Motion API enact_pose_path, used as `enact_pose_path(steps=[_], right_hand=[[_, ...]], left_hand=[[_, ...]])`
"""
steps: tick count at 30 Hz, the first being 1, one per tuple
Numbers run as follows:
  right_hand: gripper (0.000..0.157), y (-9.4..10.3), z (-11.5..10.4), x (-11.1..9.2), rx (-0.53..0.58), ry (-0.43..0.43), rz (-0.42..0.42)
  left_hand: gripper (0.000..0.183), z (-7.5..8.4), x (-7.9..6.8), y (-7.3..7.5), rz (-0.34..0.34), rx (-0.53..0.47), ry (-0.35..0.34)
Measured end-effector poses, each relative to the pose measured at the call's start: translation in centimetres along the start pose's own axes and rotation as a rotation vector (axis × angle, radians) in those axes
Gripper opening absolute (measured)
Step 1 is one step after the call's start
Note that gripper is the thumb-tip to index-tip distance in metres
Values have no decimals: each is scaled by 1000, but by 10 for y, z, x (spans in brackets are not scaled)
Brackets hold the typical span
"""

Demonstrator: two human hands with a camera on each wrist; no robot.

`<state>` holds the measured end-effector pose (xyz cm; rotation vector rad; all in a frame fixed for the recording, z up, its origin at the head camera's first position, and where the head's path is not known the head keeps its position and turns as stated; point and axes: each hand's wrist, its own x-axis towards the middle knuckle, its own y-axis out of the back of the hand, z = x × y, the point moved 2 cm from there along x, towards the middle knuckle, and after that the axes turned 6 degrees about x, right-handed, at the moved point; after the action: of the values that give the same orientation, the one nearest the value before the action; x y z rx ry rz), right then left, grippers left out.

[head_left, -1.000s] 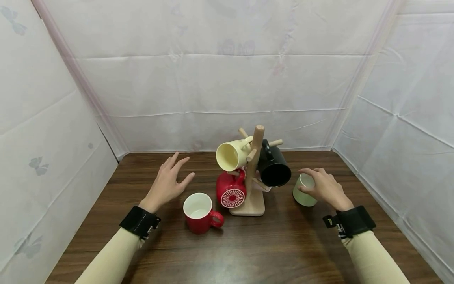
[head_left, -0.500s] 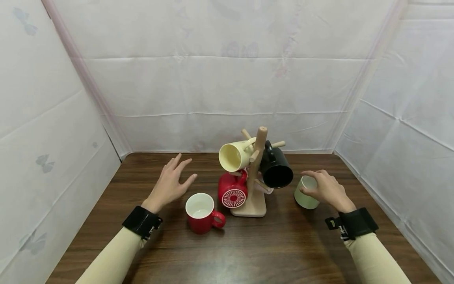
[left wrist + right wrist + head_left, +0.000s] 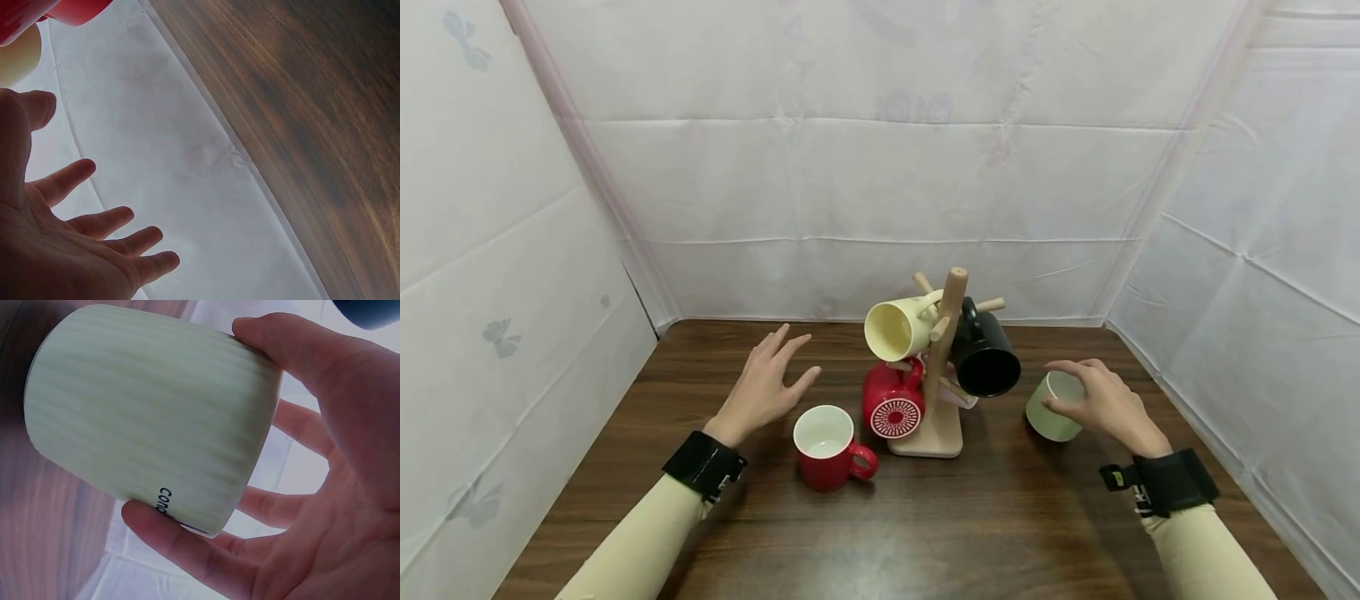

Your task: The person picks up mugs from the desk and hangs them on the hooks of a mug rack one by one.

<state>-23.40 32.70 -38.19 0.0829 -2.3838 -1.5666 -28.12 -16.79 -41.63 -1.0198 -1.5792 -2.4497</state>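
My right hand grips a pale green ribbed cup near its rim, thumb on one side and fingers on the other. Dark lettering shows beside a fingertip in the right wrist view. The cup's base is low over the table, slightly tilted. My left hand hovers with spread fingers and holds nothing. Nearest to it is a red mug with a white inside, upright on the table, handle to the right. Right of that stands a wooden mug tree.
On the tree hang a cream mug, a black mug, a red mug with a patterned base and a pale pinkish one, mostly hidden. White sheeting walls the wooden table at the back and sides.
My right hand and the green cup have shifted a little to the right, the wrist most. My left hand stays nearly still. The head view has moved slightly.
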Motion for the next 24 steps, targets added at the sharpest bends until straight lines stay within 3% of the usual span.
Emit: enact_pose_path(steps=[6,16,24], right_hand=[[57,14,-8,-6,13,39,100],[54,33,-21,-13,64,120,243],[54,50,-38,-20,111,215,384]], left_hand=[[57,1,0,-2,-1,-9,-10],[53,6,4,1,54,-71,-53],[42,16,4,7,95,-178,-97]])
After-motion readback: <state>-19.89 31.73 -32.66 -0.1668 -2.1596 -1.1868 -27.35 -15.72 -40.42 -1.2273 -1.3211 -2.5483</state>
